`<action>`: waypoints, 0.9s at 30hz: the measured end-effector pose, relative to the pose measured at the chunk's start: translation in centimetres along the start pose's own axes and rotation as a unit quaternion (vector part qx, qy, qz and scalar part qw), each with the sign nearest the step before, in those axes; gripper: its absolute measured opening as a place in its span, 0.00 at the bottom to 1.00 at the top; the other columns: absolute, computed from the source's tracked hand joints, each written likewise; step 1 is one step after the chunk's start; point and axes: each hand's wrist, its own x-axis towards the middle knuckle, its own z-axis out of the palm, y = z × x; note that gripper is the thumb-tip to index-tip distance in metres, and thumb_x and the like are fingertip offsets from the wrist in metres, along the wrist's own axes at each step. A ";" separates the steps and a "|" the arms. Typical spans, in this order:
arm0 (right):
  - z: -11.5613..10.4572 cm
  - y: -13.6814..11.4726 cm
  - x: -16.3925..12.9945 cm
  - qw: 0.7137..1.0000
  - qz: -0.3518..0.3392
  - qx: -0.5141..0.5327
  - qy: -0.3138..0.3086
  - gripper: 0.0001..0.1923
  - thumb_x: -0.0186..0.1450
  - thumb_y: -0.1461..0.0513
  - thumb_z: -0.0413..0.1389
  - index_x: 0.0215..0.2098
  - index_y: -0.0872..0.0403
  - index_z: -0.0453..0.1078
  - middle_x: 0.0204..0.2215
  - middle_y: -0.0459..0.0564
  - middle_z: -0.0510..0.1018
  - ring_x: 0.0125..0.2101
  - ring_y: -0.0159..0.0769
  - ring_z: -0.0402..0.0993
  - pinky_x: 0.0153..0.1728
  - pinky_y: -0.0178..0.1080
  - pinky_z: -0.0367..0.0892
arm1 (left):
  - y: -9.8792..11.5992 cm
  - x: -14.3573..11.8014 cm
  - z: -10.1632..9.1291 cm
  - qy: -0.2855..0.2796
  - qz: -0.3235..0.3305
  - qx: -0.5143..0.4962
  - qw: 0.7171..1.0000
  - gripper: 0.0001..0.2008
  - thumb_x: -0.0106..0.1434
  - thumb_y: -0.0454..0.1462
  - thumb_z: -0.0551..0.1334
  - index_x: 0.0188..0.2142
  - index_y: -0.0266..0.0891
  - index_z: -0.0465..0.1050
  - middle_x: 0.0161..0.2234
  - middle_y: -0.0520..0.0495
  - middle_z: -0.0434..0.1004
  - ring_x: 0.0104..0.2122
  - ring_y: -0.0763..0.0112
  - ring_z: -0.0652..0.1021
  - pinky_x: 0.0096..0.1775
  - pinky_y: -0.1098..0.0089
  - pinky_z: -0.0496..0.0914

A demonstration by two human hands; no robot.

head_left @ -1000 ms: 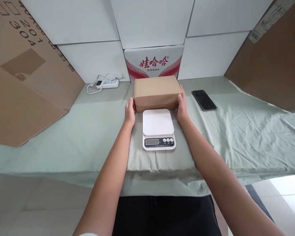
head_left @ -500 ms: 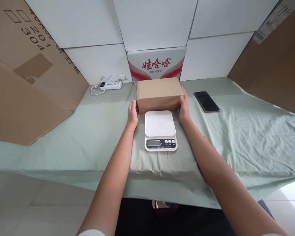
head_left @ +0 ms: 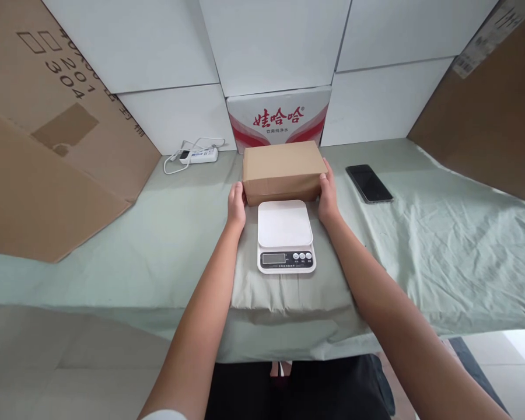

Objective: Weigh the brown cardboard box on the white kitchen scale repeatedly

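Note:
A brown cardboard box (head_left: 284, 169) sits on the cloth behind a white kitchen scale (head_left: 285, 233). My left hand (head_left: 236, 203) presses on the box's left side, its fingers partly hidden. On the right end, my right hand (head_left: 327, 192) grips the same box, with the thumb on the near face and fingers along the side. The scale lies between my forearms. Nothing rests on its platform, and its display looks blank.
Behind the box stands a white and red carton (head_left: 277, 119). To the right lies a black phone (head_left: 369, 183); at the back left is a white power strip (head_left: 199, 156) with a cable. Large cardboard panels (head_left: 65, 175) flank both sides of the green cloth (head_left: 157, 256).
The whole view has shifted slightly, so everything appears a little lower. Both hands stay on the cardboard box, and the scale keeps its place in front of it.

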 end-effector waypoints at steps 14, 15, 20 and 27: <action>0.0 -0.3 0.1 1.000 0.006 -0.006 0.003 0.56 0.62 0.21 0.56 0.77 0.40 0.69 0.84 0.46 0.65 0.86 0.57 0.51 0.89 0.60 0.45 | -0.2 0.0 0.0 0.012 0.023 0.017 1.000 0.31 0.66 0.69 0.68 0.41 0.45 0.77 0.50 0.40 0.90 0.63 0.49 0.86 0.57 0.60 0.82; 0.0 -0.4 0.0 1.000 0.006 -0.008 0.005 0.57 0.62 0.21 0.56 0.77 0.41 0.69 0.84 0.47 0.65 0.87 0.57 0.51 0.89 0.59 0.45 | -0.2 0.0 0.0 0.011 0.025 0.019 0.999 0.31 0.66 0.69 0.68 0.41 0.45 0.77 0.50 0.40 0.90 0.62 0.49 0.86 0.57 0.61 0.82; 0.3 -0.4 -0.2 1.000 -0.003 -0.011 0.008 0.55 0.64 0.22 0.55 0.79 0.40 0.67 0.83 0.47 0.66 0.86 0.56 0.53 0.88 0.61 0.45 | -0.4 0.1 -0.2 0.009 0.031 0.034 0.999 0.32 0.66 0.70 0.67 0.42 0.45 0.77 0.51 0.39 0.90 0.61 0.51 0.86 0.55 0.61 0.82; 0.4 -0.6 -0.3 1.000 -0.009 -0.018 0.009 0.54 0.64 0.22 0.54 0.78 0.38 0.68 0.82 0.45 0.68 0.86 0.57 0.51 0.89 0.62 0.43 | -0.4 0.0 -0.2 0.005 0.037 0.038 0.999 0.32 0.66 0.70 0.67 0.43 0.44 0.78 0.52 0.39 0.89 0.62 0.53 0.86 0.54 0.65 0.81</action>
